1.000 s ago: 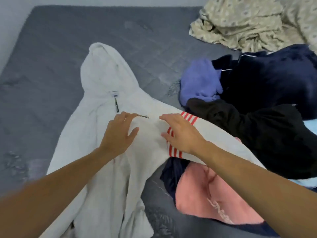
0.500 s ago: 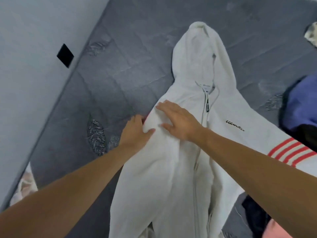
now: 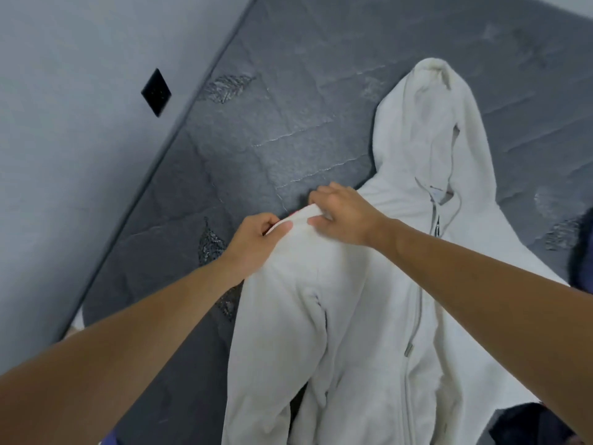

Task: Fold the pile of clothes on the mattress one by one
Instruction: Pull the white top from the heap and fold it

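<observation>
One black wall plate (image 3: 156, 92) sits upper left. At frame centre, the left hand (image 3: 256, 234) and right hand (image 3: 341, 216) each pinch the shoulder edge of one white hoodie (image 3: 369, 300), spread centre-right on the grey mattress (image 3: 288, 123).

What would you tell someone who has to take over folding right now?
Left hand: pinches the edge of the white hoodie at its shoulder.
Right hand: grips the same edge, close beside the left.
The hoodie lies front up on the grey mattress, hood pointing away, zip closed.
Done: the hoodie is laid out.
Left: fold in its sleeves and body, then fold the other clothes; only a dark piece shows at the right edge.
</observation>
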Tool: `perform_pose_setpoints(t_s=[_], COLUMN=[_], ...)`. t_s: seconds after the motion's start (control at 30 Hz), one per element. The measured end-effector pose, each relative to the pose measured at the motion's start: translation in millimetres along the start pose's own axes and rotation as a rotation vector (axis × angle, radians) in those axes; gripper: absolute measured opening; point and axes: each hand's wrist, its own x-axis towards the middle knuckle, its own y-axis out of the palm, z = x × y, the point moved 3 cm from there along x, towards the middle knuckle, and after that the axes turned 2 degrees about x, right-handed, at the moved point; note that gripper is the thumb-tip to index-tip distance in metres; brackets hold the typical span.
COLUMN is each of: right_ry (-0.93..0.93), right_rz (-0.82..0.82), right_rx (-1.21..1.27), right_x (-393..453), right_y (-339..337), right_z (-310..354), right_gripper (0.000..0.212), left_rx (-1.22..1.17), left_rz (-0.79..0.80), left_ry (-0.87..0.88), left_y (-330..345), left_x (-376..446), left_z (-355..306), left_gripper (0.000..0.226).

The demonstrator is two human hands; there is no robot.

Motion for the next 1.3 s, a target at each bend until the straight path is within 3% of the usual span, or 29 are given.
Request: perform_pose_setpoints(t_s=[0.1, 0.17, 0.2, 0.27, 0.33, 0.37, 0.4, 0.47, 0.53, 0.57, 0.67, 0.73, 0.8, 0.9, 1.0, 1.03, 1.17, 1.3], right_ry=[0.048, 0.066, 0.074, 0.084, 0.095, 0.107, 0.111, 0.082, 0.075, 0.086, 0.141, 0.158, 0.125, 0.047, 0.004, 0.007, 0.041, 0.060], right_rz=[0.060, 0.083, 0.088, 0.093, 0.113, 0.135, 0.165, 0.215, 0.211, 0.186, 0.119, 0.161, 0.248, 0.299, 0.282, 0.260, 0.154, 0.093], right_rx=[0.017, 0.013, 0.001, -0.015, 0.018, 0.060, 0.110, 0.169, 0.168, 0.156, 0.084, 0.071, 0.099, 0.111, 0.072, 0.047, 0.005, 0.044], right_x=[24.9, 42.3, 50.8, 66.0, 78.7, 84.6, 90.4, 101.0, 110.7, 114.7, 123.5, 128.4, 134.7, 150.5, 163.8, 166.3, 167.9, 159.3], right_y=[-7.3, -12.5, -14.7, -17.5, -17.1, -15.8, -13.9, -11.1, -9.4, -9.9, -10.8, -5.9, 1.3, 8.4, 11.2, 12.5, 22.0, 23.9], right_z=[1.1, 2.8, 4.1, 8.3, 14.3, 17.4, 21.7, 33.3, 42.5, 45.6, 49.7, 54.8, 65.7, 92.0, 111.5, 114.0, 116.3, 112.1], right_gripper=[0.014, 0.012, 0.013, 0.012, 0.003, 0.007, 0.013, 0.024, 0.027, 0.024, 0.005, 0.009, 0.017, 0.034, 0.029, 0.025, 0.014, 0.022], left_rx=[-0.097, -0.009, 0.036, 0.083, 0.016, -0.056, -0.106, -0.065, 0.061, 0.076, -0.017, -0.087, 0.007, 0.199, 0.207, 0.198, 0.252, 0.489], left_rz=[0.265, 0.391, 0.340, 0.067, -0.197, -0.249, -0.236, -0.052, 0.168, 0.181, -0.175, -0.316, -0.221, 0.080, 0.275, 0.216, -0.282, -0.273], left_ry=[-0.128, -0.232, -0.229, -0.127, -0.019, 0.000, -0.005, -0.091, -0.235, -0.260, -0.121, -0.066, -0.092, -0.191, -0.235, -0.197, -0.060, -0.170], left_y=[-16.8, -31.9, -41.8, -64.5, -85.7, -93.3, -99.5, -108.7, -117.9, -125.6, -154.5, -167.7, -171.5, -183.0, -197.3, -201.4, -213.1, -208.8], left_x=[-4.0, -3.9, 0.5, 11.6, 18.7, 20.6, 22.1, 19.0, 9.1, 7.5, 12.4, 13.9, 11.9, 3.7, -5.4, -5.6, -9.0, -13.1], left_z=[6.5, 18.5, 22.7, 22.9, 18.3, 16.6, 18.1, 25.5, 38.2, 43.9, 50.8, 52.6, 55.3, 63.5, 72.5, 74.4, 80.9, 77.4], left_gripper=[0.022, 0.030, 0.036, 0.036, 0.027, 0.023, 0.021, 0.024, 0.030, 0.031, 0.030, 0.022, 0.021, 0.026, 0.029, 0.028, 0.037, 0.023])
